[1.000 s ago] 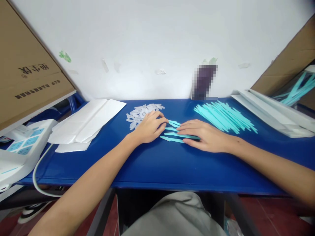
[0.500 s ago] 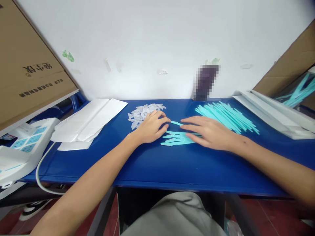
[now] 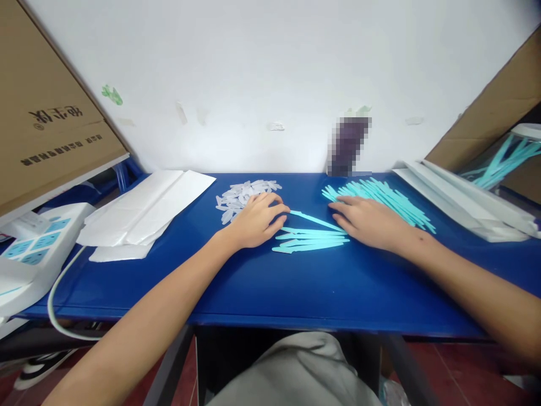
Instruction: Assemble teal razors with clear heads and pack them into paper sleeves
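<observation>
My left hand point(image 3: 262, 219) is curled, its fingertips closed on the left end of a slim teal eyebrow razor point(image 3: 315, 219) that slants down to the right. Just below it, several more teal razors point(image 3: 313, 242) lie roughly side by side, fanned at their left ends. Behind my left hand is a heap of small translucent caps point(image 3: 240, 196), partly covered by the fingers. My right hand point(image 3: 363, 221) reaches over the near left edge of a large pile of teal razors point(image 3: 393, 197), with its fingers apart and nothing visible in them.
White paper sheets point(image 3: 139, 214) lie to the left, beside a white power strip point(image 3: 59, 242) with a cable. Cardboard boxes point(image 3: 54, 73) flank the blue table point(image 3: 262, 287). On the right are pale folded sheets point(image 3: 448, 203) and a clear container point(image 3: 502, 160) with teal sticks.
My right hand has moved right, off the row of razors and toward the large pile. My left hand stays by the slanted razor, now seen along its length. The view has shifted slightly.
</observation>
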A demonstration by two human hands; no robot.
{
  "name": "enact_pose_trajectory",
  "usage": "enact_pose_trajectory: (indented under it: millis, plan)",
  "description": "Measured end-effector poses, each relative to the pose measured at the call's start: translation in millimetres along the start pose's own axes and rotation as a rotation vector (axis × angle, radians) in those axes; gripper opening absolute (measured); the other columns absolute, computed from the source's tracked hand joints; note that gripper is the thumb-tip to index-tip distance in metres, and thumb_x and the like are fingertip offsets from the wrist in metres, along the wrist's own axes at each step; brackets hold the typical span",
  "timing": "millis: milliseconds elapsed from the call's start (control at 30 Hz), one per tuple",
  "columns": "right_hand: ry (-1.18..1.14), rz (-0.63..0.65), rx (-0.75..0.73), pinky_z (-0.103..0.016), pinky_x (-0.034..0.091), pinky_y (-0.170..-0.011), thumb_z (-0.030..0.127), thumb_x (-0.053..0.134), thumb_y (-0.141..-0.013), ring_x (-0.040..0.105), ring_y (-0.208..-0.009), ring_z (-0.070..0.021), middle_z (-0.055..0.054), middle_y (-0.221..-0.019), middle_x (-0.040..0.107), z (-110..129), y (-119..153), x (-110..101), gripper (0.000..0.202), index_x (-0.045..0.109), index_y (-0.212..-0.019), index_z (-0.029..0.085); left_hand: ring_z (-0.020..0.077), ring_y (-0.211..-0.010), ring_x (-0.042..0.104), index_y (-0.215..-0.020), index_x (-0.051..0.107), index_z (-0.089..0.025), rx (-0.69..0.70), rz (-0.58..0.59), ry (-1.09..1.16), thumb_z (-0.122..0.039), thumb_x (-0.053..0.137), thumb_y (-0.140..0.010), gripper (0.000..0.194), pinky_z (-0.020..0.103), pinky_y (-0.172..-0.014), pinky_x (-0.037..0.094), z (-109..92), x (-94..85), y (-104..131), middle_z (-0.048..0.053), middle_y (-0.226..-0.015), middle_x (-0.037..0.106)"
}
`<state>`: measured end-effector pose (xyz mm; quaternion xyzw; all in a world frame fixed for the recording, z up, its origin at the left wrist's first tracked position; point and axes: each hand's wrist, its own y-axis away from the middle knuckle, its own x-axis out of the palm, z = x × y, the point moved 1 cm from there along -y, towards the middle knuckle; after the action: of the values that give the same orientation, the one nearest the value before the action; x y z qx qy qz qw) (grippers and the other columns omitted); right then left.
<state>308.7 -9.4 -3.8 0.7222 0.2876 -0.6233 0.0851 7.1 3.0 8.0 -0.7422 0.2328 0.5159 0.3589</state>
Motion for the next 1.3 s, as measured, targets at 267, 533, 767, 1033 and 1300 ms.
enact_pose_trajectory:
  millis: [267, 533, 767, 1033, 1300]
  plan:
    - [-0.180, 0.000, -0.024, -0.046, 0.060, -0.089, 0.019, 0.042, -0.099, 0.074, -0.110, -0.0322, -0.013, -0.133, 0.074, -14.4, -5.3, 3.4, 0.044, 0.071, -0.132, 0.017, 0.0306, -0.122, 0.056, -0.125, 0.070, -0.017, -0.011, 0.011, 0.005, -0.036, 0.038, -0.108, 0.041, 0.051, -0.109, 0.039, 1.5, 1.8, -1.4, 0.015, -0.127, 0.062]
    - [-0.267, -0.095, -0.136, -0.049, 0.056, -0.097, 0.028, 0.043, -0.103, 0.071, -0.114, -0.0333, -0.015, -0.125, 0.077, -6.5, -10.4, 9.1, 0.041, 0.074, -0.127, 0.017, 0.0368, -0.152, 0.036, -0.148, 0.059, -0.021, -0.088, 0.117, -0.003, -0.033, 0.029, -0.109, 0.051, 0.064, -0.122, 0.028, 0.0, -0.2, 0.4, 0.016, -0.161, 0.045]
    - [-0.285, -0.077, -0.126, -0.058, 0.050, -0.103, 0.035, 0.038, -0.107, 0.063, -0.123, -0.0386, -0.022, -0.133, 0.071, -0.5, -9.6, 9.1, 0.049, 0.072, -0.132, 0.010, 0.0407, -0.163, 0.012, -0.157, 0.050, -0.026, -0.174, 0.209, -0.006, -0.037, 0.027, -0.109, 0.055, 0.074, -0.124, 0.012, -2.4, 3.4, 1.3, 0.013, -0.175, 0.023]
    - [-0.244, -0.077, -0.161, -0.053, 0.048, -0.092, 0.030, 0.032, -0.107, 0.060, -0.107, -0.0347, -0.021, -0.126, 0.065, 5.4, -5.2, 3.9, 0.049, 0.074, -0.126, 0.014, 0.0320, -0.132, 0.054, -0.123, 0.074, -0.017, -0.029, 0.079, -0.038, -0.032, 0.035, -0.105, 0.045, 0.056, -0.117, 0.036, -7.4, -2.5, -2.5, 0.014, -0.134, 0.066]
    - [-0.319, -0.033, -0.165, -0.050, 0.046, -0.087, 0.032, 0.031, -0.107, 0.056, -0.097, -0.0317, -0.018, -0.117, 0.062, 13.4, -3.4, 2.2, 0.050, 0.069, -0.136, 0.016, 0.0326, -0.129, 0.055, -0.135, 0.067, -0.018, 0.031, 0.066, 0.002, -0.041, 0.044, -0.106, 0.043, 0.055, -0.115, 0.038, -6.0, -1.6, 0.2, 0.015, -0.136, 0.063]
